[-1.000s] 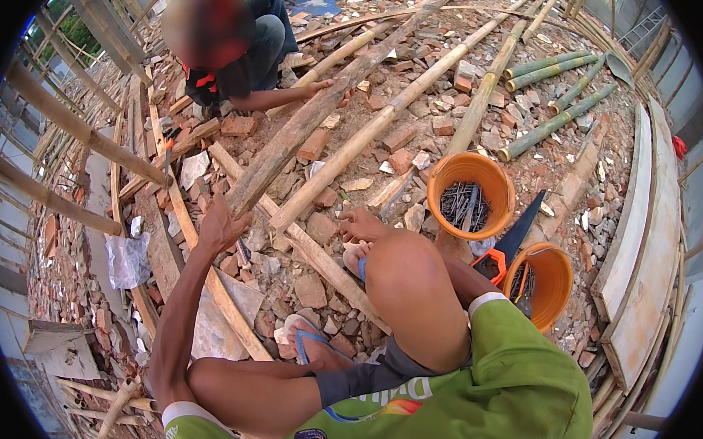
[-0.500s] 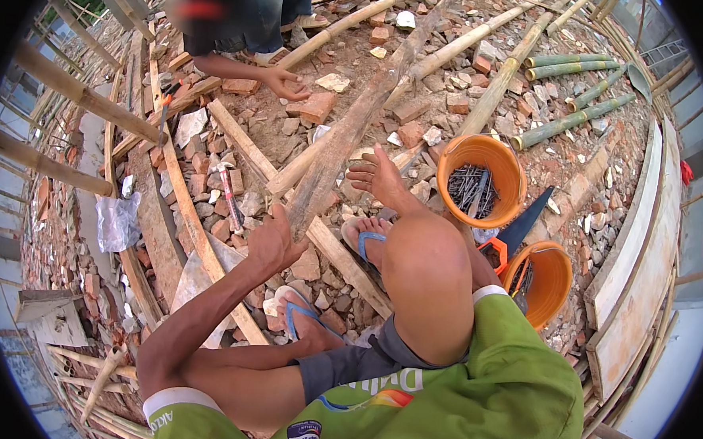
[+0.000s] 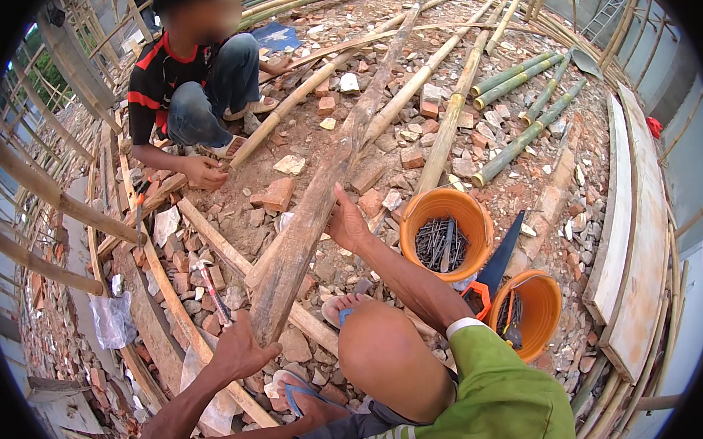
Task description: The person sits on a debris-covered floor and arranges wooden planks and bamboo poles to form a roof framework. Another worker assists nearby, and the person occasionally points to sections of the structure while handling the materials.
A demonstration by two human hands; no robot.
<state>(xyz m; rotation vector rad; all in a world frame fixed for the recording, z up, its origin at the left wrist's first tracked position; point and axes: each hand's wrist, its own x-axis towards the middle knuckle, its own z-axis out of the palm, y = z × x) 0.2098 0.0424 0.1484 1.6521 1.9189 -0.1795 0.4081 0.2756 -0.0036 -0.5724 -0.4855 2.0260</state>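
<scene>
A long, rough, weathered wooden board (image 3: 308, 209) slants away from me across the rubble. My left hand (image 3: 241, 347) grips its near end, thumb across the end and the other fingers partly hidden. Farther up, my right hand (image 3: 349, 221) holds the board's right edge, its fingertips partly out of sight behind the wood. A claw hammer (image 3: 214, 292) with a red and white handle lies on the stones just beyond my left hand. Under the board, a paler wooden batten (image 3: 231, 245) crosses at an angle.
Right of my arm stand an orange bucket of nails (image 3: 446, 234), a handsaw (image 3: 499, 255) and a second orange bucket (image 3: 549, 313). A co-worker (image 3: 187, 92) squats at the far left. Green bamboo lengths (image 3: 531, 125) lie far right, and bamboo poles (image 3: 47, 184) jut in from the left.
My right hand has come from open in the air to the board's right edge. The board's near end has shifted toward me with my left hand. My view has tilted up, showing more of the co-worker.
</scene>
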